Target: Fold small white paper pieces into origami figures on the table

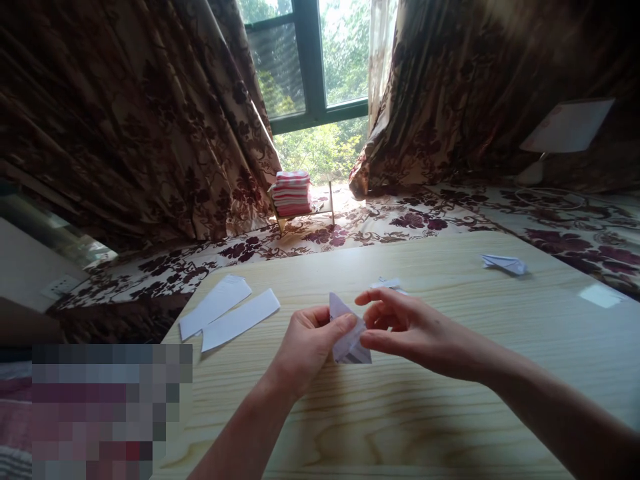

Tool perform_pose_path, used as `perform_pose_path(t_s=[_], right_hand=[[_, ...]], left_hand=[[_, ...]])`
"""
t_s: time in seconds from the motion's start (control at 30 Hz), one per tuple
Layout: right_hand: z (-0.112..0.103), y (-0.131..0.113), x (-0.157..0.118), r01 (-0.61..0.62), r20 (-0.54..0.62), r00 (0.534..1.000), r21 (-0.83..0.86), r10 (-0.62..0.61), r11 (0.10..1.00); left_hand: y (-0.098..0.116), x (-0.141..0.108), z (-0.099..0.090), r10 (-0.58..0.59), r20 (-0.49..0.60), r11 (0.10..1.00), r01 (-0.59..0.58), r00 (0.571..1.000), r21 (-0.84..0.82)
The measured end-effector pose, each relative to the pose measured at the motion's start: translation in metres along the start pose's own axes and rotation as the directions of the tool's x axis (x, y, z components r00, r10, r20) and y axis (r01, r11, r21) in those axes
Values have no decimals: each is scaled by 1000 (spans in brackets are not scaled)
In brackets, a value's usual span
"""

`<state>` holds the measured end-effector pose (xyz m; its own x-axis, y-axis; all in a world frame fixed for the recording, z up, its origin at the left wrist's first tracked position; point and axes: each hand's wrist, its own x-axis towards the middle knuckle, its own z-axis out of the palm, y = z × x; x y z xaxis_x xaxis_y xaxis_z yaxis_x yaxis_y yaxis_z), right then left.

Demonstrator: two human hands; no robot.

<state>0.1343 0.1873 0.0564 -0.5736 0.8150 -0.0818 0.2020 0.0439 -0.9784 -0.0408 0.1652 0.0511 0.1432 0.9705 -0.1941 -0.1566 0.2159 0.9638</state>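
Observation:
Over the middle of the wooden table I have a small piece of folded white paper [347,347], with a pointed top and slanting creases. My left hand [313,343] is closed on it, thumb pressed on the front and fingers behind. Just to the right, my right hand [400,320] is open, its fingers curved and spread apart. The right thumb tip is at the paper's right edge; whether it touches is hard to tell. Behind the right hand lies another white paper piece [393,285], partly hidden by the fingers.
Two stacks of white paper strips [240,321] lie at the table's left. A folded paper piece [505,265] sits at the far right of the table [450,420]. Beyond are a small rack with folded striped cloths [293,193], floral curtains, a window and a lamp [567,127].

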Motion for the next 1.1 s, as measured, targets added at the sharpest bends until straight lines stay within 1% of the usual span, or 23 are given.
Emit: perform_pose_path(t_s=[0.07,0.13,0.23,0.33,0.47,0.6,0.73,0.87,1.0,1.1], right_hand=[[4,7,4,31,0,1000,92,-31,995],[5,12,8,66,-44,997,141,-60,988],[5,12,11,73,-111,992,144,-57,987],[6,9,10,74,-102,993,105,-63,992],[11,7,11,137,-100,987,118,-125,984],[16,11,11,168,-115,982,174,-149,970],[19,14,10,201,-158,970,107,-183,974],[19,14,9,245,-167,957,32,-237,969],[19,15,10,321,-205,925,-31,-321,946],[20,17,11,368,-225,898,-88,-379,925]], left_hand=[[0,-1,-1,21,23,1000,-21,1000,-9],[1,-2,-3,51,56,998,-52,997,24],[3,-3,-6,88,75,988,-97,993,119],[3,-4,-6,102,63,978,-112,993,175],[2,-4,-4,84,73,975,-97,994,198],[0,-4,-4,83,35,979,-88,996,182],[0,-4,-5,82,7,980,-82,997,182],[3,-5,-5,69,3,983,-69,998,169],[5,-6,-6,35,40,988,-40,999,146],[3,-6,-7,30,41,991,-35,999,131]])
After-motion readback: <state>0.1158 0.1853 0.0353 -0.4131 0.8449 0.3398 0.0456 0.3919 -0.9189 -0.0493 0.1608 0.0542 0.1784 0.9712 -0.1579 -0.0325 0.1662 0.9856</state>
